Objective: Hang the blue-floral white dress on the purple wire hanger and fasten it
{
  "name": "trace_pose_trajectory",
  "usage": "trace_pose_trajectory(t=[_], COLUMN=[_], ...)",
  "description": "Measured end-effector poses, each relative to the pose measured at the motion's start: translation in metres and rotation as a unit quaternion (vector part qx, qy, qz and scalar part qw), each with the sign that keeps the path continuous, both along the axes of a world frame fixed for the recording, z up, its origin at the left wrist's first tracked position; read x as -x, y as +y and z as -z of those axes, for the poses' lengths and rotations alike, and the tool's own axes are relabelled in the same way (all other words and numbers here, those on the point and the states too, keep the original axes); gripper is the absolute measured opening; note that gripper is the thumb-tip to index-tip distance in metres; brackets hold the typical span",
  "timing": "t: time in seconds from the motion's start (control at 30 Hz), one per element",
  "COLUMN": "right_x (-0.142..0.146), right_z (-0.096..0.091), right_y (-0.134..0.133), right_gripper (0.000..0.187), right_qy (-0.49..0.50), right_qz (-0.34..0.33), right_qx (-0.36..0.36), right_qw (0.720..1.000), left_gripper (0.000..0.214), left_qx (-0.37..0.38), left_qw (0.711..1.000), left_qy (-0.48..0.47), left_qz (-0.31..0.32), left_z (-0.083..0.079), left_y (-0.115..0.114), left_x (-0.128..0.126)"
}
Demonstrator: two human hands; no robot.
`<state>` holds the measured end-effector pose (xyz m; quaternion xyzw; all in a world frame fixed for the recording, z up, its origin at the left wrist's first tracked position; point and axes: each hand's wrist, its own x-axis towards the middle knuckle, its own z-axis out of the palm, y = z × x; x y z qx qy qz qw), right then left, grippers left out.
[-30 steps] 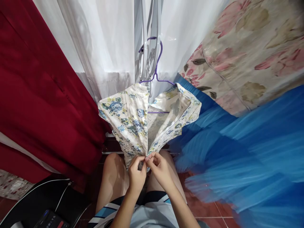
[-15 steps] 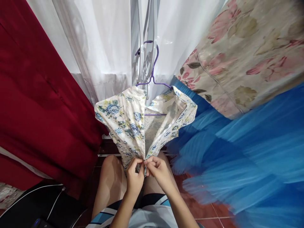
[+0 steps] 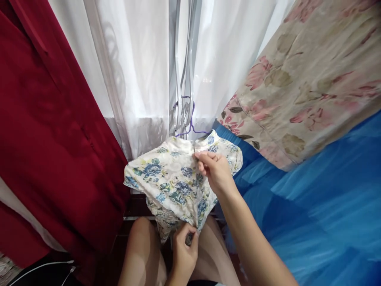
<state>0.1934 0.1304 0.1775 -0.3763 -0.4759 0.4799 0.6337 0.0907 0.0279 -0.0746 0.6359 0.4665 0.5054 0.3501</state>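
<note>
A white top with blue flowers and cap sleeves point(image 3: 169, 178) hangs on a purple wire hanger point(image 3: 192, 123) in front of me. Its opening is drawn together along a line from the collar down. My right hand point(image 3: 214, 165) is closed in a pinch at the upper end of that line, by the collar. Whether a zipper pull sits between those fingers is hidden. Lower down, near my knees, my left hand point(image 3: 186, 244) pinches the cloth at the bottom of the same line. The top's lower part is partly out of sight behind the left hand.
The hanger hooks onto grey metal bars point(image 3: 178, 79) before white curtains point(image 3: 143, 71). Red cloth point(image 3: 59, 139) hangs at the left. At the right hang a pink-flowered fabric point(image 3: 297, 87) and blue tulle point(image 3: 312, 214). White cables point(image 3: 38, 270) lie at the lower left.
My right hand has moved up from beside the left hand to the collar. The top's gaping opening has come together. The left hand still pinches the lower end; the view has tilted up.
</note>
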Motion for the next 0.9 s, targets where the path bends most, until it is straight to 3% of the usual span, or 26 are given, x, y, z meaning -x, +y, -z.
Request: trace_pose_trajectory(t=[0.1,0.2,0.27,0.33,0.4,0.5,0.57,0.6,0.7,0.9], right_x=[0.008,0.013,0.013,0.012,0.011,0.008,0.004,0.002,-0.001,0.008], right_z=[-0.019,-0.005,0.009,0.016,0.012,-0.003,-0.011,-0.012,-0.005,0.017], right_y=[0.005,-0.003,-0.009,-0.014,-0.017,-0.023,-0.027,-0.029,-0.029,-0.020], right_gripper=[0.023,0.023,0.025,0.026,0.026,0.026,0.025,0.024,0.023,0.011], right_qy=[0.010,0.004,-0.013,-0.034,-0.052,-0.068,-0.080,-0.087,-0.118,-0.206], right_qz=[0.002,-0.002,-0.004,-0.009,-0.015,-0.013,-0.011,-0.009,-0.001,0.081], right_qx=[-0.029,-0.027,-0.019,-0.019,-0.035,-0.062,-0.077,-0.084,-0.099,-0.173], right_qw=[1.000,1.000,1.000,0.999,0.998,0.996,0.994,0.993,0.988,0.960], left_gripper=[0.017,0.015,0.015,0.017,0.021,0.039,0.037,0.028,0.012,0.008], left_qx=[0.015,0.030,0.035,0.015,-0.046,-0.205,-0.268,-0.288,-0.336,-0.344], left_qw=[1.000,0.999,0.996,0.991,0.989,0.976,0.963,0.955,0.935,0.938], left_qy=[0.002,-0.026,-0.065,-0.108,-0.127,-0.077,0.017,0.060,0.114,0.027], left_qz=[-0.003,-0.022,-0.049,-0.077,-0.055,0.003,0.022,0.024,-0.001,-0.039], left_z=[0.006,0.005,-0.014,-0.055,-0.114,-0.204,-0.244,-0.256,-0.266,-0.262], left_y=[-0.005,-0.001,0.009,0.024,0.043,0.075,0.092,0.098,0.105,0.098], left_x=[-0.002,0.007,0.016,0.026,0.034,0.043,0.046,0.046,0.043,0.035])
